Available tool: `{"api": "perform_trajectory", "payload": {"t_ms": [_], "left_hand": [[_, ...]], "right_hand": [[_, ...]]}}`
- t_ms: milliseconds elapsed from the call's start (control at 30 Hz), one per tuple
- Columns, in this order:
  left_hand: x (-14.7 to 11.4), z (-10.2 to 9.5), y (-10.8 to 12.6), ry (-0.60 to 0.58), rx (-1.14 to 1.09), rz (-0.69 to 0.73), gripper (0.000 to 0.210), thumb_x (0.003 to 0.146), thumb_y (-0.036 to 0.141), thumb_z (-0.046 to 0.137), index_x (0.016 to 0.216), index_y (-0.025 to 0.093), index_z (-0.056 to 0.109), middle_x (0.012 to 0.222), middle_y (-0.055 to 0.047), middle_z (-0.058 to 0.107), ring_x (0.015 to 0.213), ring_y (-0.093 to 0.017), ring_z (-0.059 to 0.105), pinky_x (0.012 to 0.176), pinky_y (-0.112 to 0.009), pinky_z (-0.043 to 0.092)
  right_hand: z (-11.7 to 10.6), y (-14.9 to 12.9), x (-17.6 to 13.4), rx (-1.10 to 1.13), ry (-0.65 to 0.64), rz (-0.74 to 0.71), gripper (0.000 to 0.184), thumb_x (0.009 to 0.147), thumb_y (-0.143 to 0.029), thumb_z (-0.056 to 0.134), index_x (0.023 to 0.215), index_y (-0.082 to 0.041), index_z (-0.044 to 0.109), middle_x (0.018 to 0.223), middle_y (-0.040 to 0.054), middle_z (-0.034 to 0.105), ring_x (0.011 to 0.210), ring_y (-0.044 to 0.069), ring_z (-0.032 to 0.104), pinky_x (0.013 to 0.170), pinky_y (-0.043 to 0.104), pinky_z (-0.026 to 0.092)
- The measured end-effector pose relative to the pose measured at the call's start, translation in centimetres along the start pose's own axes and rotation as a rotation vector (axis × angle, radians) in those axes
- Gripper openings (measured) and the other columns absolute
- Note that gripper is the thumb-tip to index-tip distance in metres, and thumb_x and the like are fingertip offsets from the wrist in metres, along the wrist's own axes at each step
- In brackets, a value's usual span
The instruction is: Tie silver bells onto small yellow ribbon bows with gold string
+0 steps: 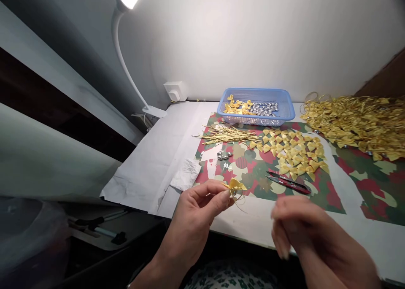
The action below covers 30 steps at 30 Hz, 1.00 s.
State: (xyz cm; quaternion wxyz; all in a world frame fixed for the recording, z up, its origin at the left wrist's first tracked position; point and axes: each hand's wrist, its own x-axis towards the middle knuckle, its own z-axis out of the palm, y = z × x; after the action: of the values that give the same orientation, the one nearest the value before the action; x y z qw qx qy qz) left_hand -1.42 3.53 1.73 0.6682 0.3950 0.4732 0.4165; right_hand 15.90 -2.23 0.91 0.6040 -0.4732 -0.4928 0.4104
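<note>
My left hand pinches a yellow ribbon bow between thumb and fingertips, above the table's front edge. A looped gold cord hangs at the bow, with a loose end trailing to the lower right. A small silver bell seems to sit at the loop. Off to the right, apart from the bow, my right hand is raised with curled fingers, blurred by motion. Whether it holds anything does not show. Thread snips lie on the patterned sheet just beyond it.
Loose yellow bows and a bundle of gold cords cover the sheet. Several silver bells lie nearer. Behind stands a blue basket of bows and bells. A pile of corded bows is at right, crumpled tissue and a lamp at left.
</note>
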Motion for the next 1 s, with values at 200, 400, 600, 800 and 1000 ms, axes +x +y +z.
{"api": "perform_trajectory", "payload": {"t_ms": [200, 400, 600, 800, 1000], "left_hand": [[-0.4, 0.5, 0.0, 0.01, -0.074, -0.016, 0.01, 0.085, 0.023, 0.075, 0.078, 0.016, 0.074, 0.08, -0.002, 0.069, 0.081, -0.013, 0.061, 0.08, -0.024, 0.05], [-0.3, 0.7, 0.1, -0.037, -0.111, -0.044, 0.01, 0.085, 0.023, 0.074, 0.078, 0.016, 0.076, 0.084, -0.003, 0.071, 0.084, -0.015, 0.063, 0.083, -0.026, 0.051], [-0.1, 0.3, -0.4, 0.029, 0.103, 0.081, 0.009, 0.086, 0.022, 0.073, 0.077, 0.019, 0.076, 0.082, -0.002, 0.069, 0.082, -0.015, 0.061, 0.079, -0.023, 0.05], [-0.3, 0.2, -1.3, 0.145, 0.464, 0.45, 0.014, 0.085, 0.011, 0.07, 0.08, 0.022, 0.076, 0.087, -0.001, 0.067, 0.08, -0.015, 0.064, 0.068, -0.02, 0.052], [-0.2, 0.2, -2.1, 0.164, 0.707, 0.758, 0.023, 0.083, 0.002, 0.064, 0.086, 0.023, 0.074, 0.086, -0.003, 0.068, 0.076, -0.017, 0.068, 0.068, -0.023, 0.056]], "right_hand": [[0.8, 2.5, 2.0, -0.132, -0.128, 0.128, 0.018, 0.095, -0.036, 0.058, 0.098, -0.02, 0.066, 0.079, 0.0014, 0.06, 0.059, 0.01, 0.054, 0.05, 0.019, 0.046], [1.7, 3.4, 2.5, 0.026, -0.09, 0.307, 0.031, 0.089, -0.046, 0.065, 0.102, -0.019, 0.066, 0.07, -0.0019, 0.054, 0.055, 0.01, 0.049, 0.049, 0.021, 0.042], [0.9, 3.4, 3.1, 0.357, -0.181, 0.52, 0.03, 0.087, -0.044, 0.07, 0.079, -0.016, 0.065, 0.059, -0.0061, 0.043, 0.051, 0.005, 0.037, 0.048, 0.018, 0.03], [1.2, 2.6, 3.0, 0.633, -0.192, 0.562, 0.025, 0.09, -0.039, 0.068, 0.082, -0.016, 0.062, 0.056, -0.0082, 0.035, 0.049, 0.005, 0.025, 0.045, 0.017, 0.027], [2.7, 2.4, 2.1, -0.009, -0.205, 0.066, 0.015, 0.095, -0.023, 0.057, 0.083, -0.018, 0.064, 0.073, 0.0002, 0.055, 0.064, 0.011, 0.052, 0.055, 0.021, 0.042]]}}
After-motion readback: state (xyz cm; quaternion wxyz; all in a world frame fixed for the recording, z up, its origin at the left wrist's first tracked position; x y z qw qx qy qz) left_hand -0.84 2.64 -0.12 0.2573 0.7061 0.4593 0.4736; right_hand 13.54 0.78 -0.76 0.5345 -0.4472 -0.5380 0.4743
